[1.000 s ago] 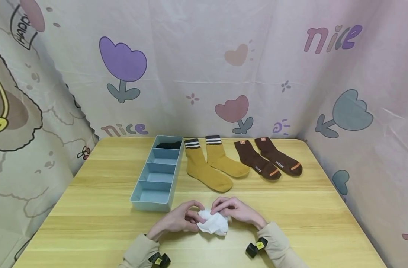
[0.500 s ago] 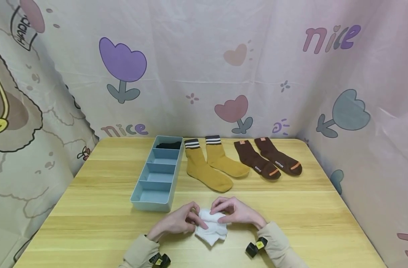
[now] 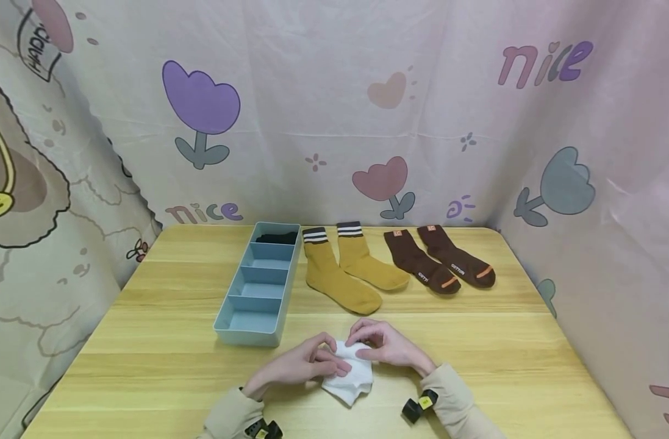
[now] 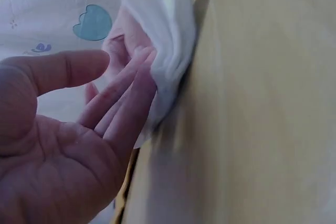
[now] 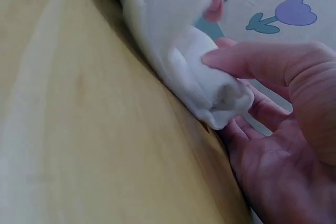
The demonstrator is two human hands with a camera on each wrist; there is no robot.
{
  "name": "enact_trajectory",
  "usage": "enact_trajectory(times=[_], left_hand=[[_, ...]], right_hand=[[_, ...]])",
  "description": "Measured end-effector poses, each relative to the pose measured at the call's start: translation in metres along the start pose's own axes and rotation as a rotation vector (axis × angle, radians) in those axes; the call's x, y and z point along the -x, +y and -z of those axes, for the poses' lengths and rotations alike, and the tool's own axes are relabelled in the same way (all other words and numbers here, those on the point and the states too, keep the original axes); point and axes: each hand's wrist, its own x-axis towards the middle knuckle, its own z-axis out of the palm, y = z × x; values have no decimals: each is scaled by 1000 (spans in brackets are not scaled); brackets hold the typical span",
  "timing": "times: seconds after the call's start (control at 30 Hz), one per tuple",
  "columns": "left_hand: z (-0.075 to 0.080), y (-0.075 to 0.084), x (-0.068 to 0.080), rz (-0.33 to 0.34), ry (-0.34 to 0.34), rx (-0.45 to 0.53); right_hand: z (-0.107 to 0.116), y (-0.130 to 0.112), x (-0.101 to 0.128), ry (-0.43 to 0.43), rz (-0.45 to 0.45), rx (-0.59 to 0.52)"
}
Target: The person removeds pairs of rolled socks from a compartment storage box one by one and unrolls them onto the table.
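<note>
White sock (image 3: 349, 373) (bunched) lies between left hand (image 3: 304, 364) and right hand (image 3: 386, 346).

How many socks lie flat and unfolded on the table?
4: two mustard socks beside the blue organizer, and two brown socks to their right. White sock fabric is bundled under both hands; its count is unclear.

Bare desk (image 3: 532, 366) lies open left and right of the near middle. Farther back, the blue divider tray (image 3: 228, 312), mustard socks (image 3: 339, 280) and brown socks (image 3: 438, 265) block the way.
</note>
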Motion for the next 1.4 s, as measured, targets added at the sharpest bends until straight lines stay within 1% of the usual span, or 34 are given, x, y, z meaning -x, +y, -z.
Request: enact_trajectory(times=[0.07,0.13,0.3,0.4,0.5,0.53,0.7,0.77,0.9,1.07,1.27,1.4], left_hand=[[-2,-1,-1,3,-20,14],[-4,-1,-1,10,-21,14],[-5,0,-1,42,-8,-10],[-5,1,-1,73,4,-21],[-6,2,1,100,16,-26],[-6,2,1,101,17,-29],[-5,2,5,74,11,-38],[-5,1,6,65,7,-36],[-4,1,7,58,-2,-39],[-4,2,8,62,-11,-47],[-4,2,9,69,-16,-31],[-4,1,9,73,-19,-30]], right_hand=[[0,0,0,9,10,14],[0,1,0,25,32,43],[2,1,-1,60,128,144],[2,1,-1,56,157,177],[2,1,-2,41,148,190],[2,1,-2,36,133,190],[1,-1,-3,22,61,253],[1,-2,-3,30,42,285],[0,-1,-5,66,18,303],[0,-1,-8,113,37,341],[0,-2,-11,130,22,363],[0,1,-13,149,62,389]])
